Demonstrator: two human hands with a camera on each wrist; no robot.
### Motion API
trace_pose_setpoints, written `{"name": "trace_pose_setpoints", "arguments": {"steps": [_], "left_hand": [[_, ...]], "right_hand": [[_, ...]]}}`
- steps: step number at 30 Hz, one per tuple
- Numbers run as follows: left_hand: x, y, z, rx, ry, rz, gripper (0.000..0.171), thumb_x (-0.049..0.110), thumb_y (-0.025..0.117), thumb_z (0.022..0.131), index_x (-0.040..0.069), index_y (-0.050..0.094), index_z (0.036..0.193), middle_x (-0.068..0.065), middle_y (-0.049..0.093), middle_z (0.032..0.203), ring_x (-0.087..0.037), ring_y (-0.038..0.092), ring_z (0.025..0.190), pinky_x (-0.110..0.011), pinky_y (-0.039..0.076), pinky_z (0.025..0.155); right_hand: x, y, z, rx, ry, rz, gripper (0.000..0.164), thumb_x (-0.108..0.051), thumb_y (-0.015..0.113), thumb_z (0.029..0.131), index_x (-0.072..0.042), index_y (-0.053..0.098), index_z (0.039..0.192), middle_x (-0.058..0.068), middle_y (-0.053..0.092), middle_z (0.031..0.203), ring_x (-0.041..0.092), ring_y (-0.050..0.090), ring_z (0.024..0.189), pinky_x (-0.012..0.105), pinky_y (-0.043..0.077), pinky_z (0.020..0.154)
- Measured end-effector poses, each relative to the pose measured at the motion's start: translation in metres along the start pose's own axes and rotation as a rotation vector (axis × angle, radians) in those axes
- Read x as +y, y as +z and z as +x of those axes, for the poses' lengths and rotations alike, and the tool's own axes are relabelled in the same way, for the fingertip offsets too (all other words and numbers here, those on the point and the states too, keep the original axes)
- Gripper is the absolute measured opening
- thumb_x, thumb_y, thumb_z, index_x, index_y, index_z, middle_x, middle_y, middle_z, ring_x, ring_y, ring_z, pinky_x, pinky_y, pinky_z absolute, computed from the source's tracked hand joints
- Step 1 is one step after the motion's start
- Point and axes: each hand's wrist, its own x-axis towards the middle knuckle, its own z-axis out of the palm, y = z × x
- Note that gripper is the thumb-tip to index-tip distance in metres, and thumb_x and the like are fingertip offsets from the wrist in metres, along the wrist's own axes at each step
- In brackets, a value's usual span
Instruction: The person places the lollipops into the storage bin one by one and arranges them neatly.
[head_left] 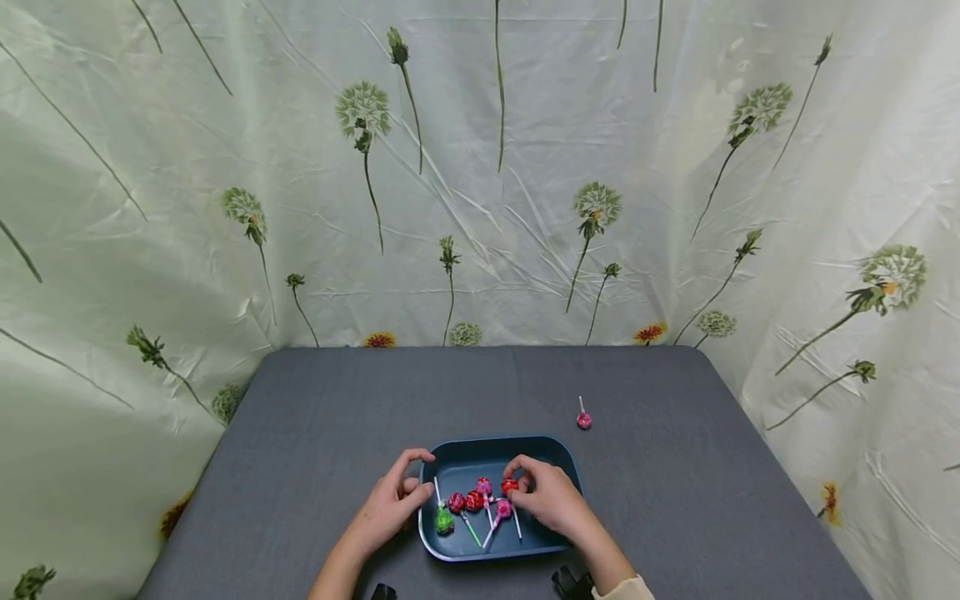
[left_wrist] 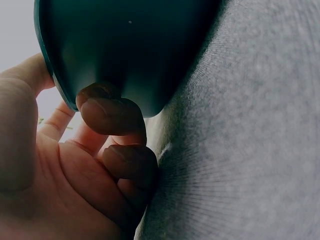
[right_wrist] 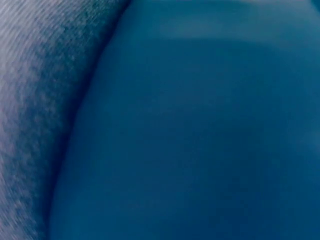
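A blue tray (head_left: pixel 498 546) lies on the table with several wrapped lollipops inside. My left hand (head_left: pixel 386 507) holds the tray's left end, thumb at the rim; in the left wrist view its curled fingers (left_wrist: pixel 112 117) lie against the outer wall. Inside the tray, at the right, my right hand (head_left: pixel 551 496) pinches a red lollipop (head_left: pixel 510 486) by its head, the white stick pointing toward me. A green lollipop (head_left: pixel 444 522) lies near the left wall. Between them are red lollipops (head_left: pixel 474 500) and a pink lollipop (head_left: pixel 503 508). Only the tray's wall (right_wrist: pixel 190 125) and cloth show in the right wrist view.
One pink lollipop (head_left: pixel 584 421) lies on the grey tablecloth (head_left: pixel 337 408), beyond the tray's far right corner. A flower-printed curtain (head_left: pixel 480 208) hangs behind the table and along both sides. Dark objects (head_left: pixel 572 582) show at the bottom edge near my wrists.
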Motion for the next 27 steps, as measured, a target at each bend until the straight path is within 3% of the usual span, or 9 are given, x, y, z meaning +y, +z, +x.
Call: {"name": "trace_pose_setpoints", "arguments": {"steps": [9, 16, 21, 27], "left_hand": [[-0.001, 0.0, 0.0, 0.003, 0.004, 0.001, 0.046, 0.024, 0.065, 0.104, 0.019, 0.045, 0.145, 0.0, 0.05, 0.068, -0.012, 0.045, 0.052, -0.025, 0.039, 0.052], [-0.001, 0.0, 0.001, 0.004, 0.001, 0.001, 0.046, 0.024, 0.065, 0.104, 0.019, 0.045, 0.145, 0.001, 0.05, 0.068, -0.012, 0.045, 0.053, -0.026, 0.039, 0.052], [-0.002, 0.0, 0.001, 0.003, -0.001, 0.007, 0.046, 0.024, 0.065, 0.104, 0.019, 0.045, 0.145, 0.001, 0.05, 0.068, -0.012, 0.045, 0.053, -0.026, 0.039, 0.052], [-0.002, 0.0, 0.001, 0.003, -0.006, -0.01, 0.047, 0.024, 0.065, 0.104, 0.019, 0.045, 0.146, 0.0, 0.05, 0.068, -0.013, 0.045, 0.053, -0.026, 0.04, 0.053]], "right_hand": [[0.001, 0.001, 0.001, -0.014, 0.007, 0.004, 0.016, -0.018, 0.077, 0.094, -0.014, 0.072, 0.109, -0.005, 0.057, 0.074, 0.013, 0.049, 0.058, 0.025, 0.034, 0.052], [-0.001, 0.0, -0.001, 0.022, -0.036, 0.038, 0.016, -0.017, 0.073, 0.097, -0.01, 0.072, 0.111, -0.005, 0.058, 0.074, 0.011, 0.047, 0.056, 0.023, 0.034, 0.051], [-0.004, -0.005, -0.004, 0.151, -0.074, 0.094, 0.016, -0.017, 0.071, 0.1, -0.009, 0.073, 0.113, -0.003, 0.06, 0.081, 0.007, 0.043, 0.055, 0.022, 0.035, 0.049], [-0.008, -0.021, -0.004, 0.34, -0.047, 0.178, 0.013, -0.013, 0.075, 0.098, -0.011, 0.074, 0.11, 0.0, 0.061, 0.082, 0.008, 0.044, 0.057, 0.022, 0.035, 0.052]]}}
